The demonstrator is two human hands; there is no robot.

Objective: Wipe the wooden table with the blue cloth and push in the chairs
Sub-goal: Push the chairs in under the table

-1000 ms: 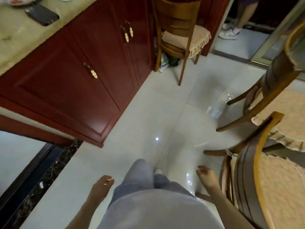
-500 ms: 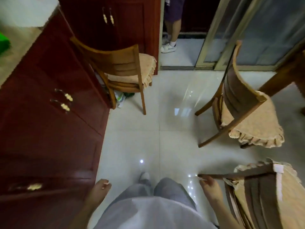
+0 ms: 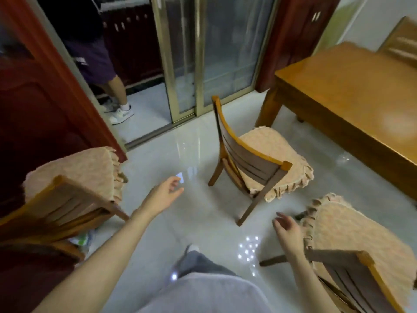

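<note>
Turning away from the red cabinet (image 3: pixel 33 132) that filled the left of the view a second ago, the person now faces the wooden table (image 3: pixel 338 93), which has come into sight at the upper right of the frame. Its top looks bare and glossy. The blue cloth is nowhere to be seen, neither on the table nor in either hand.

The left hand (image 3: pixel 165 193), which hung low by the leg half a second ago, has lifted and reaches forward over the pale floor (image 3: pixel 198 211), fingers loosely spread and holding nothing. The right hand (image 3: pixel 285 227) was at the back rail of the chair at the lower right (image 3: pixel 352 242). It now hangs slack and empty just beside that chair's fringed cushion. The blur makes it hard to say whether it brushes the fringe.

Three chairs stand pulled out from the table: that one, the middle chair (image 3: pixel 255 163) angled toward the table's near corner, and the chair at the lower left (image 3: pixel 74 195) back by the cabinet. Another person (image 3: pixel 94 59) stands in the doorway at the upper left.

To me, this turn means the chairs come next, though none is gripped yet, and wiping cannot be judged without the cloth.
</note>
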